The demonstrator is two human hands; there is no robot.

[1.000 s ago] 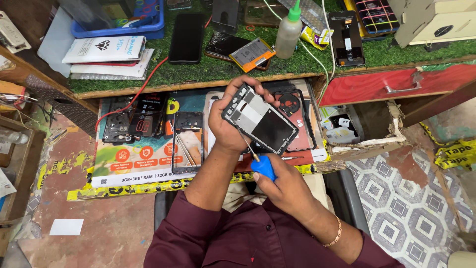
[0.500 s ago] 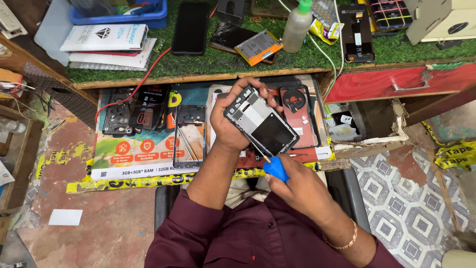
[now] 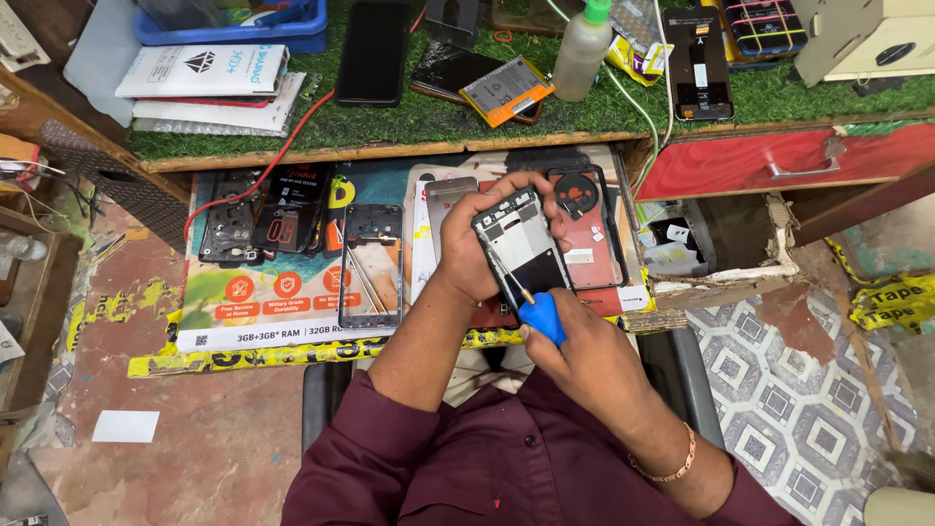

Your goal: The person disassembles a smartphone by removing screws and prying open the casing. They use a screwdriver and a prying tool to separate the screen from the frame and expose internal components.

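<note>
Holding opened phone (image 3: pixel 523 244) | left hand (image 3: pixel 477 244) | phone frame (image 3: pixel 371 265) beside

A green-capped bottle (image 3: pixel 580 51), a dark phone (image 3: pixel 371 53) and an orange-labelled battery (image 3: pixel 505 90) are being carried by the grass-covered counter (image 3: pixel 390 122); 1 red drawer (image 3: pixel 779 161) is being kept beside it.
</note>
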